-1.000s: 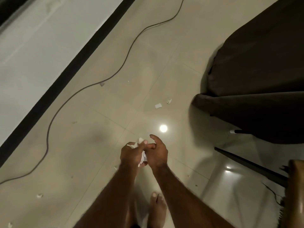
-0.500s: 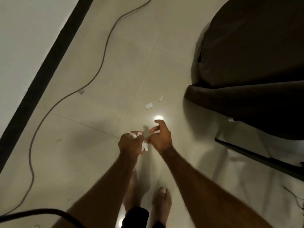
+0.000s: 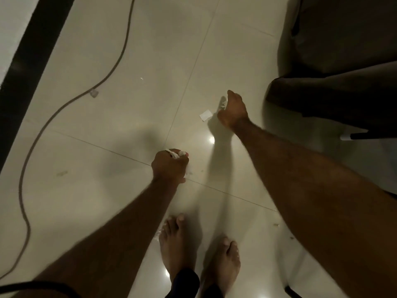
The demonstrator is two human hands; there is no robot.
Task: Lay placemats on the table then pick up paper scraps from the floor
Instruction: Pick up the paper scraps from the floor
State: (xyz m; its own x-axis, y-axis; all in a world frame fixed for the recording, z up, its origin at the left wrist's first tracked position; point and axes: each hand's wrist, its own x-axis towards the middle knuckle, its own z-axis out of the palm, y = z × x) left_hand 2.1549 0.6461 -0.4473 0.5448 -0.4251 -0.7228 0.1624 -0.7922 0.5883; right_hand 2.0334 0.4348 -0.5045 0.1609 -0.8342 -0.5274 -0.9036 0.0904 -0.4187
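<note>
The left hand (image 3: 169,167) is closed in a fist around a bunch of white paper scraps (image 3: 176,153), whose ends stick out at the top of the fist. It hangs over a joint where four tiles meet. The right hand (image 3: 233,110) reaches further forward with its back to the camera and its fingers curled down toward the floor. A small crumpled scrap (image 3: 223,103) shows white right at its fingertips, but I cannot tell whether the fingers pinch it or only touch it. Just beside that hand, on its left, a square paper scrap (image 3: 205,115) lies flat on the glossy tiled floor (image 3: 96,201).

Below the hands stand two bare feet: the left foot (image 3: 178,244) has a few white bits (image 3: 160,231) at its outer edge, and the right foot (image 3: 225,261) is just beside it. More crumbs (image 3: 276,225) lie near the right forearm. A bright lamp reflection (image 3: 211,139) sits on the tile between the hands.

Further left, a thin cable (image 3: 120,59) snakes across the floor, with a small pale scrap (image 3: 93,93) touching it and a tiny fleck (image 3: 141,78) well apart from it. A black strip (image 3: 32,50) runs along the floor's left edge. At upper right a dark brown cloth (image 3: 343,50) hangs to the floor, and a dark leg with a white tip (image 3: 352,136) pokes out under it.
</note>
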